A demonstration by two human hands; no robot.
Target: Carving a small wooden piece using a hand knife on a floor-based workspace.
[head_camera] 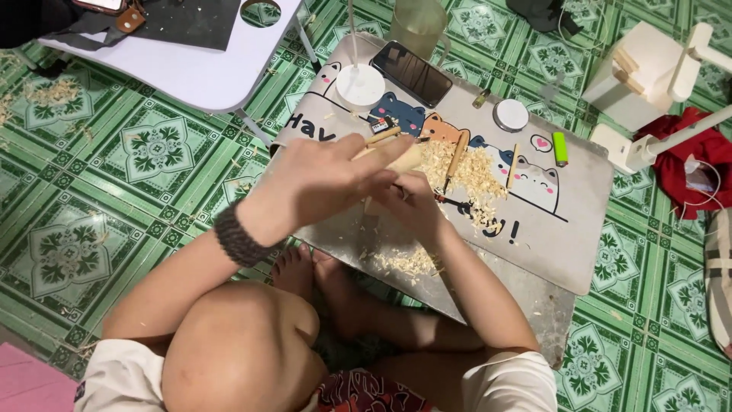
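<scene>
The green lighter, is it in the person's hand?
No, the green lighter lies on the mat, apart from both hands.

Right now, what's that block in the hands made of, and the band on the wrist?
The block looks like pale, unfinished wood: curly shavings lie beside it. The wristband on the left hand seems to be dark braided cord, though that is hard to tell.

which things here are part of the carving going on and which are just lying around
In use: left hand, right hand, wood piece, wood shavings.
Lying about: phone, green lighter, round white lid, pencil.
</scene>
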